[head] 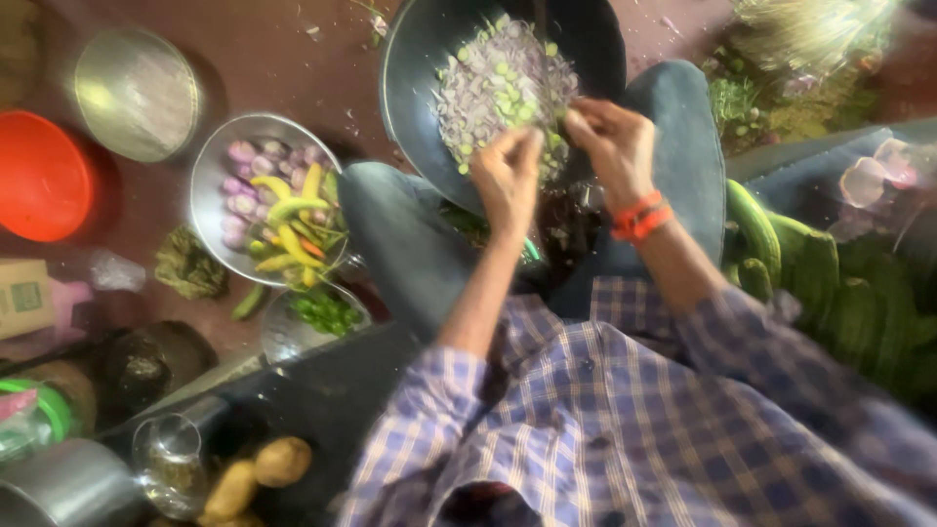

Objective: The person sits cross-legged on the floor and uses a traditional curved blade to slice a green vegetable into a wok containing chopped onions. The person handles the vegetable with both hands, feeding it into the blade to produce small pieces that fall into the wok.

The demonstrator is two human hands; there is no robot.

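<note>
Left hand [508,176] and right hand [613,137] meet over the dark pan [410,78] of chopped onion [488,88]. Each grip is pinched on a green chilli piece [551,132], blurred.

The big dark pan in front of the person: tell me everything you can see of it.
The dark pan is round, wide and shallow, metal by its look, and sits on the reddish floor just past the person's knees. It holds a heap of chopped purplish-white onion mixed with green slices. The left hand and right hand work over its near rim, fingers pinched together. The blur hides any handles.
</note>
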